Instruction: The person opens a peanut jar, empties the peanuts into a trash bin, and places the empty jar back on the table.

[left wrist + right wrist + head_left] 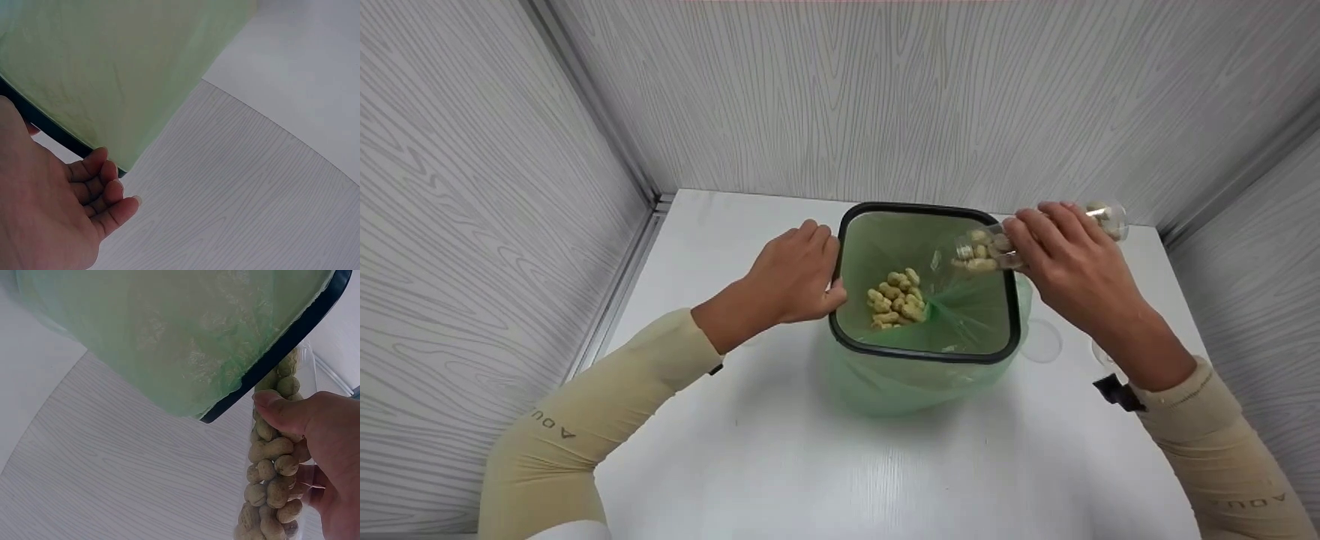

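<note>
A trash bin [928, 356] with a black rim and a translucent green bag stands on the white table. Its left rim is gripped by my left hand [802, 274], fingers curled at the edge, as the left wrist view [62, 202] also shows. My right hand [1072, 274] holds a clear plastic jar [1117, 223] tilted over the right rim, mouth pointing into the bin. Peanuts [275, 478] fill much of the jar, some of them near its mouth. Inside the bin lies a small heap of peanuts [896, 300] on the bag.
A clear round lid [1042, 341] lies on the white table [810, 465] right of the bin. Another clear round piece [1101, 352] is partly hidden by my right wrist. Grey wood-grain panels [825, 97] enclose the back and sides.
</note>
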Motion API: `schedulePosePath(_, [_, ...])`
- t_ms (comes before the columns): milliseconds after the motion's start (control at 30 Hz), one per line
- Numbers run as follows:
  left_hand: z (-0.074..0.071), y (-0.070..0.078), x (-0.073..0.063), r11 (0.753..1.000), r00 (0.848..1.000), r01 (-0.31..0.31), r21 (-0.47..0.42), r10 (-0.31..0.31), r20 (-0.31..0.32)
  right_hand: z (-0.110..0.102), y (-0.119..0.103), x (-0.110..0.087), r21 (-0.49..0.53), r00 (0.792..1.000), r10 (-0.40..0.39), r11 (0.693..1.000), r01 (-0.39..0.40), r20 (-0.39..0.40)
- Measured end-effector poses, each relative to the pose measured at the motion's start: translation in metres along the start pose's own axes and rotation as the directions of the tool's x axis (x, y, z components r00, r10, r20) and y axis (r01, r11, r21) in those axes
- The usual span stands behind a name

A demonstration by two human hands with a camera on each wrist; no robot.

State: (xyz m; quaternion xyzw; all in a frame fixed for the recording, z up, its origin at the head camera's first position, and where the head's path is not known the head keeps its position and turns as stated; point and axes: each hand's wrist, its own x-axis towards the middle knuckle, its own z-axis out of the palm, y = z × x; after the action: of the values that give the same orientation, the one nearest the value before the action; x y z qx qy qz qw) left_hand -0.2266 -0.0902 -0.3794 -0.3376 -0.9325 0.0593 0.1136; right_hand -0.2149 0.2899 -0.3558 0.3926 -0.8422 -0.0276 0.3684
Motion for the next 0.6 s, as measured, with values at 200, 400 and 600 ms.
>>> schedulePosePath(200, [0.0037, -0.0005, 0.0003, 1.0, 1.0, -0.003, -0.016, 0.002, -0.018, 0.0035, 0.0006, -0.0007, -0.042, 1.0, -0.015, 0.999, 0.016, 0.012])
schedulePosePath(400, [0.0047, -0.0005, 0.0007, 1.0, 1.0, 0.001, -0.01, -0.001, 0.002, 0.0066, 0.0013, -0.0031, -0.077, 0.999, -0.045, 0.996, 0.045, -0.005])
schedulePosePath(600, [0.0046, -0.0018, 0.0004, 1.0, 1.0, 0.003, -0.013, -0.003, 0.011, 0.0088, 0.0009, -0.0034, -0.074, 0.999, -0.04, 0.997, 0.039, -0.013])
